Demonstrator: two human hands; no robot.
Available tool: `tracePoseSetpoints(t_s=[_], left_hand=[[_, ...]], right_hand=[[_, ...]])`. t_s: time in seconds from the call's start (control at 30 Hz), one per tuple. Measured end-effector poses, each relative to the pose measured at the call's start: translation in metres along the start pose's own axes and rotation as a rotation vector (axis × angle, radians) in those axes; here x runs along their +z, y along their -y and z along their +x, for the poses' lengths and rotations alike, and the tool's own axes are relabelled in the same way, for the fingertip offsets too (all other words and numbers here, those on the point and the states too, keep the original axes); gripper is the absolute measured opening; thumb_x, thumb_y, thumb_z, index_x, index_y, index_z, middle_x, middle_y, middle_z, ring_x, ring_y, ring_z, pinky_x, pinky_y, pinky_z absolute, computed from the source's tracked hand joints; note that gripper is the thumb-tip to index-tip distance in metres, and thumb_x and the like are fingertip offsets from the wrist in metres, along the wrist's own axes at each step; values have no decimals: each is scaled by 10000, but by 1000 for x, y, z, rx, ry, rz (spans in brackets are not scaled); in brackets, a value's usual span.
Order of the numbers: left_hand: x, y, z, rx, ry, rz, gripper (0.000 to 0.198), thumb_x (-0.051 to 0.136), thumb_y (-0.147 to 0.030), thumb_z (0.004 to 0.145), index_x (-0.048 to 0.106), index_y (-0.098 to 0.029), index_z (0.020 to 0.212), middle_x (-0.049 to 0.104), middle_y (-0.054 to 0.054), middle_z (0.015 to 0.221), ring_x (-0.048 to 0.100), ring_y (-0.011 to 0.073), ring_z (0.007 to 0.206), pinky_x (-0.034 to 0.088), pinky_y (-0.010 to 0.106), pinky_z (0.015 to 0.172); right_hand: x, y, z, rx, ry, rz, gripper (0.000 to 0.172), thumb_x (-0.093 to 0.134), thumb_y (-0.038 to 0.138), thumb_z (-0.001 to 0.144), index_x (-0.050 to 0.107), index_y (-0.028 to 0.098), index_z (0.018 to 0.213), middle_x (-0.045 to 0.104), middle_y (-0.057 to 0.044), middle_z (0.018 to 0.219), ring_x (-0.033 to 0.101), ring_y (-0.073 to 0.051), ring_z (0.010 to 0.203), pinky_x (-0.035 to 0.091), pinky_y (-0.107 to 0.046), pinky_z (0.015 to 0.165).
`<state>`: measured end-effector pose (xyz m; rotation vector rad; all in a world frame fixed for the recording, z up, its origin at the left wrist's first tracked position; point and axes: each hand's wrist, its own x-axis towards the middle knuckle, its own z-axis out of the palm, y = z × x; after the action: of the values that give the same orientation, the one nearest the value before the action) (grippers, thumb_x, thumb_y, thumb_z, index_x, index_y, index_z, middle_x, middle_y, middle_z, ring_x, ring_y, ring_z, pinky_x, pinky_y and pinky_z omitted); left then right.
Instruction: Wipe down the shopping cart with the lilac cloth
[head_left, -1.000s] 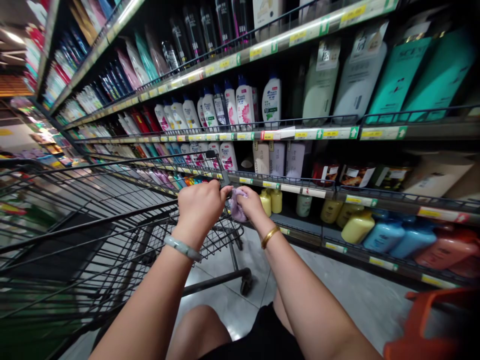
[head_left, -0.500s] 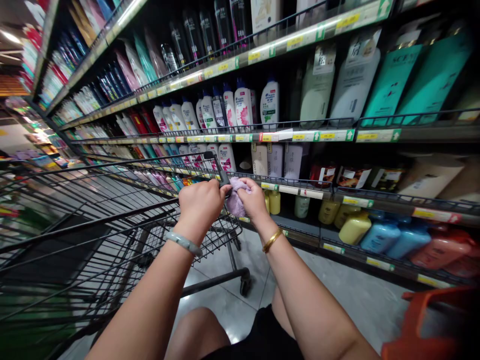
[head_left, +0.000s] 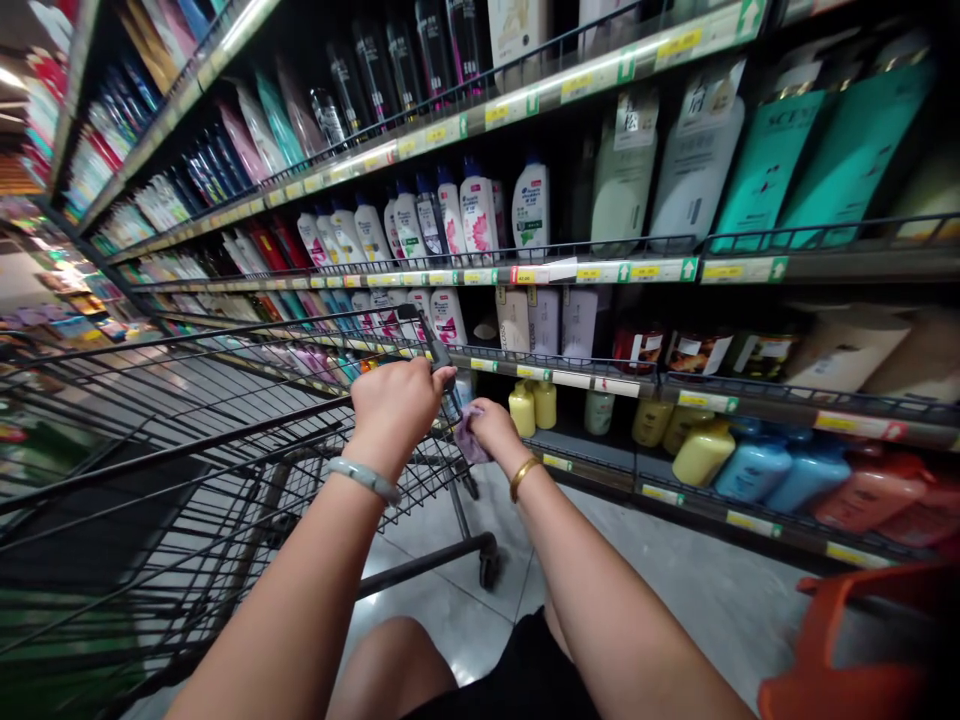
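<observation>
A black wire shopping cart [head_left: 247,430] fills the left side. My left hand [head_left: 397,405], with a pale bangle at the wrist, is wrapped round the dark handle [head_left: 431,340] at the cart's near end. Just right of that handle, my right hand [head_left: 493,430], wearing a gold bracelet, is closed on a crumpled purple cloth [head_left: 471,436]. The cloth hangs beside the cart's upper corner; whether it touches the frame I cannot tell.
Shelves with bottles [head_left: 531,210] run along the right and back. An orange plastic object [head_left: 832,640] stands at the lower right. A cart wheel [head_left: 488,568] rests on the tiled floor [head_left: 615,560]. My knees are at the bottom.
My right hand has moved down with the cloth, away from the handle's upper end and my left thumb. My left hand still grips the handle. The view has shifted slightly.
</observation>
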<state>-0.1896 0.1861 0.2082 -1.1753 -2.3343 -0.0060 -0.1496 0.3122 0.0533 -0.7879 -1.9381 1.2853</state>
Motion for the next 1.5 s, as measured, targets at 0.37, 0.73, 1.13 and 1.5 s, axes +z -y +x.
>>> tracePoseSetpoints(t_s=[0.37, 0.73, 1.13, 1.5], left_hand=[[9, -4, 11, -26, -19, -13, 607, 306, -588, 1032, 732, -164, 949, 765, 168, 879, 746, 359, 892, 444, 366, 635], [13, -4, 16, 17, 4, 34, 575, 285, -562, 1051, 688, -153, 1019, 756, 164, 910, 735, 361, 881, 442, 380, 655], [-5, 56, -12, -56, -145, 84, 519, 356, -500, 1043, 748, -214, 859, 744, 113, 927, 677, 315, 978, 317, 517, 1087], [15, 68, -30, -232, -212, 104, 589, 312, -598, 1045, 691, -227, 787, 713, 97, 839, 616, 304, 859, 302, 438, 809]], right_hand=[[-11, 47, -6, -138, -205, 45, 304, 578, 190, 821, 731, 221, 1082, 725, -52, 1126, 645, -203, 1046, 491, -290, 967], [-6, 21, -1, 95, -42, -243, 262, 617, 209, 867, 779, 256, 1066, 742, -62, 1031, 679, -210, 922, 488, -273, 787], [-5, 37, 0, -148, -184, -59, 335, 604, 139, 826, 764, 209, 1112, 732, -75, 1121, 667, -215, 1052, 504, -308, 998], [1, 41, -2, -130, -203, -118, 345, 588, 165, 843, 761, 214, 1137, 708, -87, 1122, 666, -229, 1027, 508, -321, 975]])
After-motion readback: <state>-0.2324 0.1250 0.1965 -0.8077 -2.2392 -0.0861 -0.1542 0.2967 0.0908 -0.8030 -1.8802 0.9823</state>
